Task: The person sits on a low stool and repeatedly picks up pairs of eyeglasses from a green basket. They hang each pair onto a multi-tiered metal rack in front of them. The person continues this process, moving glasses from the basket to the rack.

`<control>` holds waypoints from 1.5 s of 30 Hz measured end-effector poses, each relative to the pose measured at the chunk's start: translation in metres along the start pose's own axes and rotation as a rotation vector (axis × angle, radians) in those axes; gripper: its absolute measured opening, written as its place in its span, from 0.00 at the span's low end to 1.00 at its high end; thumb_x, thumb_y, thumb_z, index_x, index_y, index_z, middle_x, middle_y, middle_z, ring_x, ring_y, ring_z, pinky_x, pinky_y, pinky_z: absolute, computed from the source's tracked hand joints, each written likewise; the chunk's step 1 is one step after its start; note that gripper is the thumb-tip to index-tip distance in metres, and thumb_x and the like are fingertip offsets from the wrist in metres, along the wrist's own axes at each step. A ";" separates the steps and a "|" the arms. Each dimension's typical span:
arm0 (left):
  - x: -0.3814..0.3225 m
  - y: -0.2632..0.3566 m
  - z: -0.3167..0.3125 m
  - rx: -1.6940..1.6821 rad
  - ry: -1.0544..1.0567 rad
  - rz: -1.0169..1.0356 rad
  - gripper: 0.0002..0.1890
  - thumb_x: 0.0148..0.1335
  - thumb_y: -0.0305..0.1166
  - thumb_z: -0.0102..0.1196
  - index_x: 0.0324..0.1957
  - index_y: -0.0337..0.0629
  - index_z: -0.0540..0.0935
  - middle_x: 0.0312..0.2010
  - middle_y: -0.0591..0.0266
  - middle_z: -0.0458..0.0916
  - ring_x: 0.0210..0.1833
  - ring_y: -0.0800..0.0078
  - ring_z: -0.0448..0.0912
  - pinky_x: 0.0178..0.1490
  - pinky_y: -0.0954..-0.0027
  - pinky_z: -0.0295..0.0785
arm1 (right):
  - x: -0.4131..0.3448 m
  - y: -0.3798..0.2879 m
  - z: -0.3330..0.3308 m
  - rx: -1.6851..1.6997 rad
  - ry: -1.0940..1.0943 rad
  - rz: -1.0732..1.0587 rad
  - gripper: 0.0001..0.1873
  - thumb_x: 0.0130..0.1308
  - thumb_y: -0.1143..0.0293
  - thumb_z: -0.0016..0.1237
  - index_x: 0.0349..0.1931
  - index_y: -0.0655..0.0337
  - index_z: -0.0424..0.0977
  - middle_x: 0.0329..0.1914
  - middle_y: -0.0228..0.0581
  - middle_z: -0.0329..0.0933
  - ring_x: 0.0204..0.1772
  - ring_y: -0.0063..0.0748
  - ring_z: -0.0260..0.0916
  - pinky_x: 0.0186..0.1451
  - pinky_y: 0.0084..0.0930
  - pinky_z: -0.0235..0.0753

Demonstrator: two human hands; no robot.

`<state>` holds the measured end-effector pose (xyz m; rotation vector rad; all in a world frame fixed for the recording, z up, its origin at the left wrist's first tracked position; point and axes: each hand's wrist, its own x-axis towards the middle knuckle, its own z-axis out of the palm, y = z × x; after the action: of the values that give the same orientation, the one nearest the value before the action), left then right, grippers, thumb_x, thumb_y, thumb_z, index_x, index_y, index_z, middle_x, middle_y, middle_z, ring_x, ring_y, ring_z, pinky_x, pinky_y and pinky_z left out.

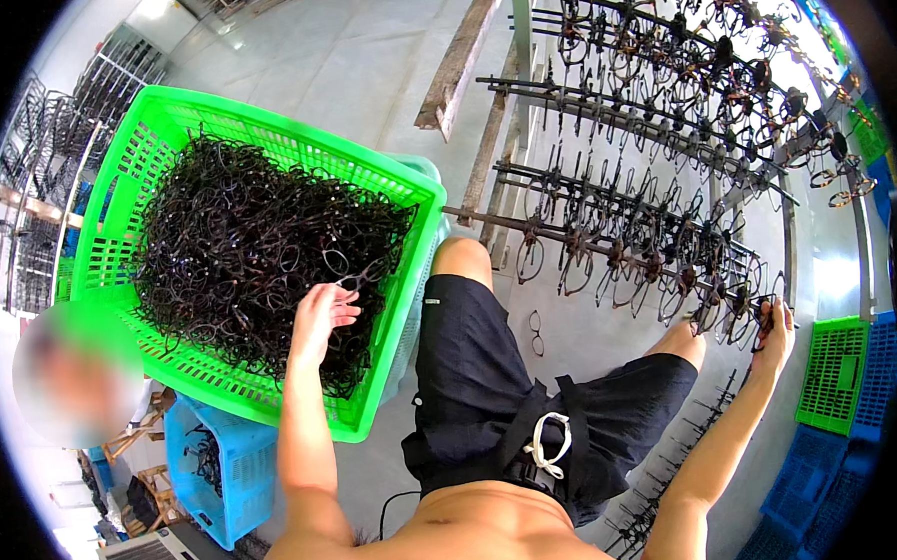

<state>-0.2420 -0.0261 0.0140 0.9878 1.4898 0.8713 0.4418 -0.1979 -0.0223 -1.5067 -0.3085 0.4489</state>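
A bright green plastic crate [257, 108] to my left is heaped with dark eyeglass frames [228, 222]. Over the right part of that heap is my left hand [322, 319], its thumb and forefinger pinching a thin eyeglass frame [335, 262]; the other fingers are loosely spread. On my right, a rod [506, 221] carries a row of hanging eyeglass frames [579, 267]. My right hand [777, 335] is at the rod's far right end, fingers closed around a dark brown eyeglass frame [767, 317], which they partly hide.
More rods of frames [636, 114] rise on a rack with wooden bars [458, 62]. A single eyeglass frame [536, 332] lies on the floor between my legs. A blue crate [235, 469] stands behind the green one, near a person [77, 375]. Green and blue crates [832, 376] line the right side.
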 end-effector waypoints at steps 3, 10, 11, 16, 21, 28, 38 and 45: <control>-0.014 0.001 -0.015 -0.259 0.097 0.001 0.13 0.67 0.38 0.42 0.41 0.37 0.74 0.37 0.48 0.81 0.32 0.67 0.80 0.36 0.71 0.75 | 0.006 0.015 -0.005 0.178 -0.029 -0.048 0.07 0.62 0.67 0.53 0.39 0.58 0.74 0.29 0.27 0.76 0.28 0.12 0.69 0.26 0.07 0.64; -0.039 0.014 0.023 -0.425 0.041 0.085 0.13 0.65 0.35 0.45 0.44 0.36 0.75 0.32 0.56 0.79 0.30 0.71 0.77 0.33 0.73 0.71 | 0.003 0.010 -0.009 0.106 -0.060 0.005 0.14 0.63 0.71 0.51 0.48 0.64 0.70 0.32 0.31 0.74 0.33 0.16 0.69 0.35 0.10 0.69; -0.039 0.015 0.030 -0.429 0.013 0.097 0.13 0.65 0.36 0.46 0.44 0.36 0.75 0.32 0.56 0.79 0.30 0.71 0.77 0.33 0.72 0.72 | 0.002 0.010 -0.008 0.049 -0.004 -0.005 0.14 0.63 0.69 0.51 0.47 0.62 0.71 0.29 0.28 0.73 0.29 0.14 0.66 0.30 0.11 0.65; -0.036 0.014 0.059 -0.378 -0.017 0.133 0.14 0.64 0.35 0.48 0.43 0.33 0.75 0.30 0.58 0.78 0.31 0.74 0.76 0.34 0.74 0.70 | -0.029 -0.028 0.017 -0.554 0.013 -0.243 0.11 0.58 0.63 0.47 0.19 0.56 0.70 0.19 0.22 0.63 0.21 0.15 0.52 0.24 0.17 0.51; -0.050 0.019 0.067 -0.341 0.025 0.172 0.15 0.66 0.37 0.45 0.47 0.35 0.74 0.32 0.62 0.77 0.34 0.77 0.74 0.33 0.78 0.65 | -0.023 -0.021 0.024 -0.122 0.022 0.045 0.10 0.63 0.64 0.48 0.38 0.61 0.75 0.24 0.29 0.76 0.23 0.14 0.61 0.26 0.15 0.60; -0.095 0.049 0.149 0.051 -0.296 0.246 0.11 0.64 0.33 0.45 0.38 0.35 0.77 0.22 0.63 0.77 0.21 0.79 0.72 0.25 0.78 0.65 | -0.117 -0.067 0.058 -0.901 0.287 -0.950 0.11 0.61 0.70 0.46 0.42 0.66 0.70 0.34 0.49 0.72 0.37 0.47 0.69 0.42 0.34 0.68; -0.092 0.049 0.235 0.060 -0.582 0.577 0.21 0.65 0.37 0.49 0.55 0.34 0.68 0.41 0.60 0.73 0.38 0.77 0.70 0.40 0.77 0.66 | -0.171 -0.081 0.059 -0.059 -0.662 0.093 0.10 0.62 0.71 0.49 0.43 0.62 0.73 0.29 0.35 0.78 0.19 0.19 0.68 0.23 0.17 0.69; 0.009 0.032 0.228 0.046 -0.001 0.369 0.14 0.67 0.35 0.46 0.49 0.36 0.72 0.44 0.60 0.73 0.44 0.74 0.71 0.50 0.71 0.65 | -0.042 -0.032 -0.026 0.121 0.313 -0.168 0.12 0.66 0.70 0.44 0.49 0.61 0.72 0.40 0.38 0.79 0.11 0.13 0.55 0.12 0.12 0.56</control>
<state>-0.0130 -0.0036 0.0084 1.3228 1.3517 1.0995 0.4195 -0.2405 0.0116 -1.3953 -0.1565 0.0936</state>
